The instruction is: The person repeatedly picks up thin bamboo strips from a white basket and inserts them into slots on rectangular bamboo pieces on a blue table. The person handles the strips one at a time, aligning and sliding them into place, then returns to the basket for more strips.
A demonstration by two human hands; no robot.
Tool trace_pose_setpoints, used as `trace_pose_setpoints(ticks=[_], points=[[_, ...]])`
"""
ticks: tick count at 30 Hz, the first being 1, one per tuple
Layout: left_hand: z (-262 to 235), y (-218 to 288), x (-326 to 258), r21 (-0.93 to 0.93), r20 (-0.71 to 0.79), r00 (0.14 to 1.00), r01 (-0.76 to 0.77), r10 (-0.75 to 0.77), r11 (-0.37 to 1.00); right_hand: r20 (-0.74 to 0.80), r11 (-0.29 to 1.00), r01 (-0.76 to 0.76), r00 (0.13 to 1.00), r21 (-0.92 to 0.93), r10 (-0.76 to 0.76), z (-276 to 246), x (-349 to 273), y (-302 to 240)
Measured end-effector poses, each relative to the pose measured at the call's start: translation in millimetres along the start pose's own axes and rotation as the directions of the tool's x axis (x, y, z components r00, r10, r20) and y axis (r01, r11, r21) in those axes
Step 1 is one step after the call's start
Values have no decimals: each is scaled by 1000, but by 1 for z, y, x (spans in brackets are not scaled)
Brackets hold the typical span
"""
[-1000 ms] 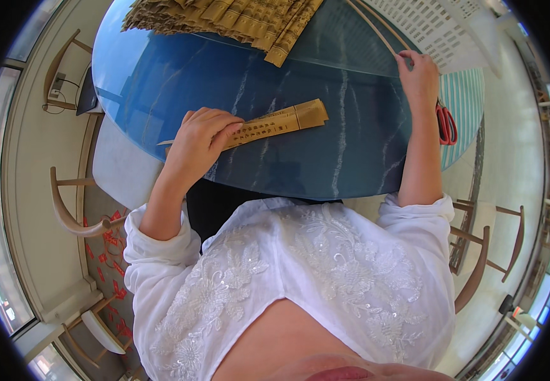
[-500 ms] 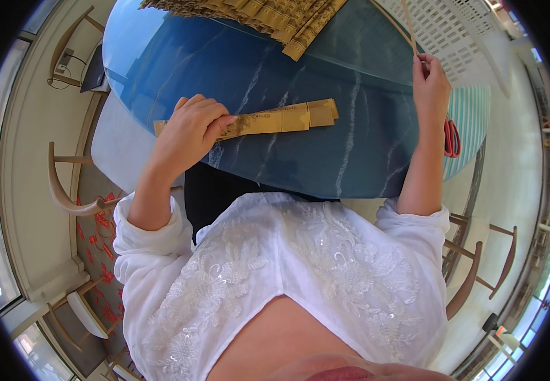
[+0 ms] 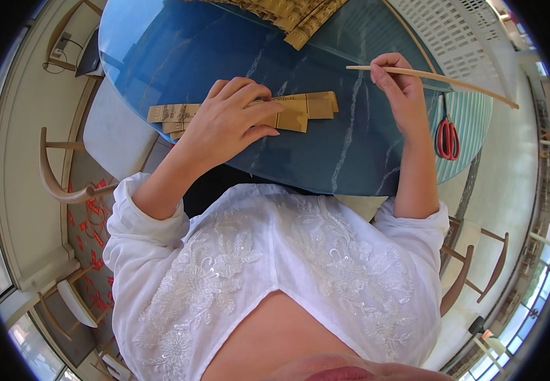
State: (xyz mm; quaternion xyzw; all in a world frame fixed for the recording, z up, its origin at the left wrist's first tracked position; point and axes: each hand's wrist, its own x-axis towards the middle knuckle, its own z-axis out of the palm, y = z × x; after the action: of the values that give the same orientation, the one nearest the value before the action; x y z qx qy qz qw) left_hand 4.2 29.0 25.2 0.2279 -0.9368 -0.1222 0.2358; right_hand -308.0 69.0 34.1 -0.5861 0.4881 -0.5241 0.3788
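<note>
Folded gold paper strips, printed with dark patterns, lie in a line on the dark blue marbled table in front of me. My left hand rests over their middle, its thumb and fingers spread apart across the strips. Part of the paper is hidden beneath that palm. To the right, my right hand pinches a thin wooden stick between thumb and fingers. The stick is raised above the table, nearly level, and reaches out to the right past the hand.
A heap of folded gold paper strips lies at the table's far side. Another thin stick lies beside a white perforated basket at the far right. Red-handled scissors rest on the ribbed pale right edge. Wooden chairs stand around.
My right hand has moved left and swung its stick from upright to nearly level, leaving another stick behind. My left hand has slid right along the gold strips and its fingers have spread.
</note>
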Motion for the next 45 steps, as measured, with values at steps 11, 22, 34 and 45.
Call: trace_pose_setpoints(ticks=[11,22,34,45], points=[[20,-1,20,-39,24,1000,16,-15,999,209,959,-195,966,204,152,12,-2,3],[29,-10,32,-237,58,998,33,-20,971,277,975,-208,944,83,178,19,-4,5],[32,-10,31,-312,67,995,85,-67,946,285,977,-211,937,5,201,18,-4,7],[34,-10,35,-308,89,995,59,-33,950,293,981,-193,939,12,181,19,-4,7]])
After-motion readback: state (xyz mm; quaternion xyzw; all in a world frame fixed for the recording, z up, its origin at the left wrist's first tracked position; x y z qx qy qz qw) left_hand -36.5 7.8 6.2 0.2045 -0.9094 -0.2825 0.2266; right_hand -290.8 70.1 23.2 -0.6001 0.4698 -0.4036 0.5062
